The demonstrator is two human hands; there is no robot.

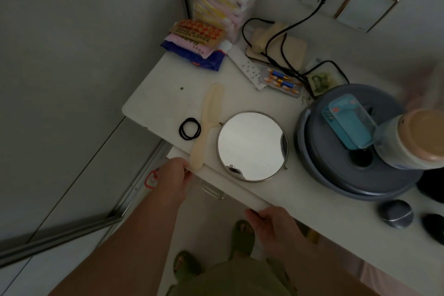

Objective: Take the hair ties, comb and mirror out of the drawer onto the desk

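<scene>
Black hair ties lie in a small bundle on the white desk near its left front corner. A cream comb lies beside them, its handle reaching the front edge. A round metal-rimmed mirror lies flat to the comb's right. Below the desk edge is the white drawer front with a clear handle; the drawer's inside is hidden. My left hand curls its fingers over the drawer front's left end. My right hand grips its right end.
A grey round appliance with a blue box and a jar on it stands at the right. Pill blisters, a power strip, cables and packets crowd the back. Two dark objects lie at the front right. My feet in green slippers stand below.
</scene>
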